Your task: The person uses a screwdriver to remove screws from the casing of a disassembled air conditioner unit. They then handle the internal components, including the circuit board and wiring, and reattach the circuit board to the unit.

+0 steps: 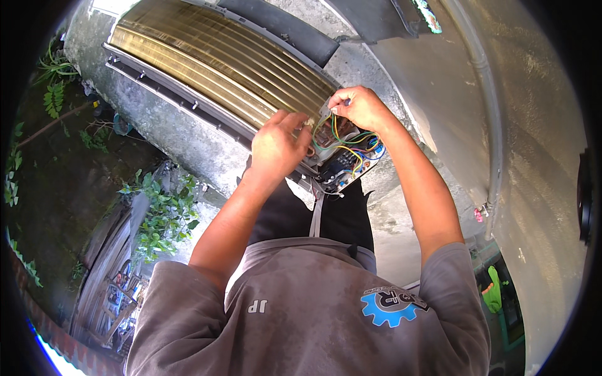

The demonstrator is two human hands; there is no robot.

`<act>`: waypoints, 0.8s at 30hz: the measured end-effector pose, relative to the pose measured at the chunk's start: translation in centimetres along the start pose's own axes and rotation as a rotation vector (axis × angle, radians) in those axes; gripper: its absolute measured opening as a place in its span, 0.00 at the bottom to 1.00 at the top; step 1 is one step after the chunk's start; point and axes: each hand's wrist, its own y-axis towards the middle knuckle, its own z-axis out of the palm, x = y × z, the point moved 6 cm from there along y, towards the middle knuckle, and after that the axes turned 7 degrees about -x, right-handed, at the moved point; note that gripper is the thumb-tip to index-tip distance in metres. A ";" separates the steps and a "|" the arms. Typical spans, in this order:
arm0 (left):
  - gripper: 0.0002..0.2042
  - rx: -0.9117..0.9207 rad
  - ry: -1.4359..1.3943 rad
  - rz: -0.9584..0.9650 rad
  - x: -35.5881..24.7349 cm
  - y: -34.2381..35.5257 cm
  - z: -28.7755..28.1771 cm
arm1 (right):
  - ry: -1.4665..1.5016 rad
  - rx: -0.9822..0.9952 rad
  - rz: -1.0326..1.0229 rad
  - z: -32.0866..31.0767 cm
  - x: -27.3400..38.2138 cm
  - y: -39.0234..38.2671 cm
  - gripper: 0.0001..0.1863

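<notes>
An opened air conditioner unit lies before me, its long brass-coloured finned coil (pixel 207 59) running to the upper left. My right hand (pixel 360 108) pinches a small pale connector, with green and yellow wires (pixel 337 128) hanging below its fingertips. At the coil's near end, my left hand (pixel 282 143) has its fingers curled beside the copper pipe ends; whatever they hold is hidden. Beneath both hands sits a circuit board (pixel 354 166) with blue and dark parts and several coloured wires crossing it. A grey cable (pixel 318 213) runs from the unit down toward my body.
The unit rests on a rough concrete ledge (pixel 166 128). Along the right rises a wall with a grey pipe (pixel 492 125) and a tap with a pink handle (pixel 478 215). Leafy plants (pixel 166 210) and dark ground lie lower on the left. A dark panel (pixel 282 31) lies behind the coil.
</notes>
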 end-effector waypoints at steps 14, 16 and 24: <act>0.12 0.035 -0.019 0.011 -1.1 1.1 0.4 | -0.350 -0.248 -0.062 -0.4 3.7 -2.9 0.06; 0.12 0.046 -0.027 0.000 -1.1 1.0 0.4 | -0.345 -0.244 -0.018 -0.4 3.6 -2.8 0.06; 0.12 0.095 -0.067 -0.075 -0.8 0.8 0.6 | -0.475 -0.225 0.015 -0.1 4.1 -2.8 0.11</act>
